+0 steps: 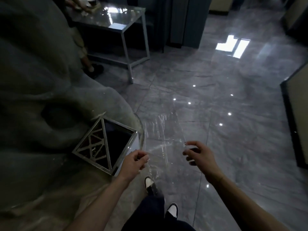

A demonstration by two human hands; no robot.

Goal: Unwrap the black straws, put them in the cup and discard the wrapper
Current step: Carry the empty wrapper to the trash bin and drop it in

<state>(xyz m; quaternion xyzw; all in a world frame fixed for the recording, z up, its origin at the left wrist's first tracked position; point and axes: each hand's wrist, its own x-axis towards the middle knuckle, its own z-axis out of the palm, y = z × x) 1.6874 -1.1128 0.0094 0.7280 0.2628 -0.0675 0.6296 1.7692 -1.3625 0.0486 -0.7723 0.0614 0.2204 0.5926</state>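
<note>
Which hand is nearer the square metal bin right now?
Left. The left hand sits right beside the square metal bin, just off its near right corner, pinching the clear wrapper. The right hand holds the wrapper's other side, farther right.

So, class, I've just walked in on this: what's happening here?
A person stands on a glossy tiled floor, holding a clear plastic wrapper stretched between both hands. The left hand pinches one edge, and the right hand holds the other with loosely curled fingers. A square metal-framed bin stands open just to the left of the left hand. No straws or cup are visible.
</note>
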